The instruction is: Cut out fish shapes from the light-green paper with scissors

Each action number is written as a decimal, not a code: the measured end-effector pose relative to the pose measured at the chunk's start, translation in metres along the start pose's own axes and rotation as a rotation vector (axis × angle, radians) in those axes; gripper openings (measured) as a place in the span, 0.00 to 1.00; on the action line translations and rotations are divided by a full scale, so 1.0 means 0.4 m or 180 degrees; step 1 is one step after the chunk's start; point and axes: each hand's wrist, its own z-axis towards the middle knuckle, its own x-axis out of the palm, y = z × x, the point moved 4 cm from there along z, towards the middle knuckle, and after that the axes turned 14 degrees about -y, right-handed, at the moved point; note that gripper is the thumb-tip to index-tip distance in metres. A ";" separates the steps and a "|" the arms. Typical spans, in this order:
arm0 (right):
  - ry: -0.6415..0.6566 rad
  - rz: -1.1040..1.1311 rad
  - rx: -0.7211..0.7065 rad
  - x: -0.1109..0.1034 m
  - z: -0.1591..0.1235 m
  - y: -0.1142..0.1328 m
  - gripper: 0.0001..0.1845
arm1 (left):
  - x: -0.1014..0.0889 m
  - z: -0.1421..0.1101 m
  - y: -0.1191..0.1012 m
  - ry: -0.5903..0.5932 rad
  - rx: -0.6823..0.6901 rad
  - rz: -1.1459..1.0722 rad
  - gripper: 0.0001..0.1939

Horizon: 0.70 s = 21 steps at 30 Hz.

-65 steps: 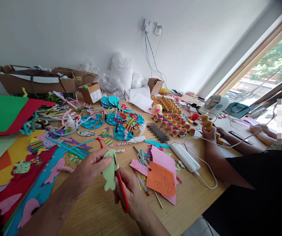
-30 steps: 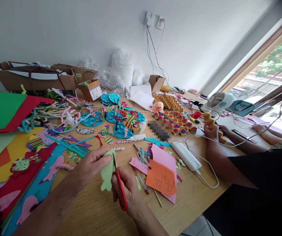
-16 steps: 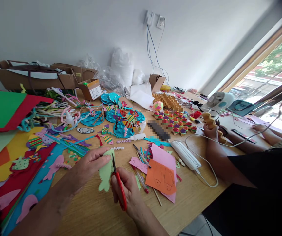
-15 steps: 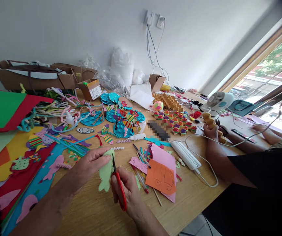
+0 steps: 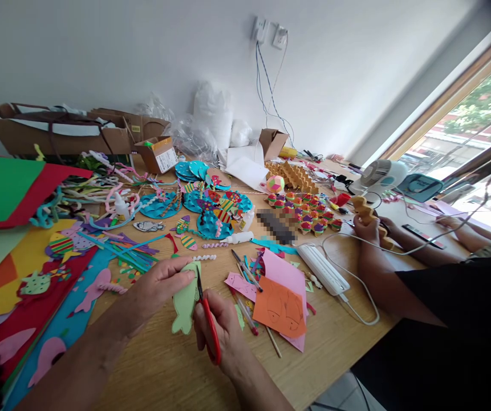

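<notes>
Left hand (image 5: pixel 162 281) pinching upper end of light-green paper fish (image 5: pixel 182 311) between thumb and fingers, fish over the tabletop (image 5: pixel 155 365) with tail toward the wearer; right hand (image 5: pixel 222 325) closed around red-handled scissors (image 5: pixel 213 337), blades at the fish's right edge. Right of that, orange paper (image 5: pixel 279 308) with drawn outlines overlaps pink sheet (image 5: pixel 285 268), wooden stick (image 5: pixel 274 343) just beside; farther right, another person's hand (image 5: pixel 365 229) grips egg-tray piece (image 5: pixel 363 208)

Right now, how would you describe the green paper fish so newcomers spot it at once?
Look along the wooden table's near side. There the left hand holds the green paper fish, red-handled scissors at its right edge. Unlike the pink fish lying further left, it is green and handheld.
</notes>
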 end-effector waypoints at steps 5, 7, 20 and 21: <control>0.0026 -0.0020 0.0004 0.000 -0.003 -0.002 0.24 | 0.000 -0.001 0.001 0.0044 -0.0102 -0.0076 0.11; 0.0027 -0.0033 0.0015 0.000 -0.003 -0.002 0.24 | -0.003 0.000 -0.001 0.0036 -0.0085 -0.0044 0.11; -0.0044 -0.0082 -0.0056 -0.001 -0.001 0.001 0.24 | 0.000 0.003 -0.027 0.0023 0.0261 0.0183 0.13; -0.0038 -0.0075 -0.0028 0.000 -0.001 0.000 0.24 | 0.003 0.003 -0.033 0.0089 0.0306 0.0195 0.14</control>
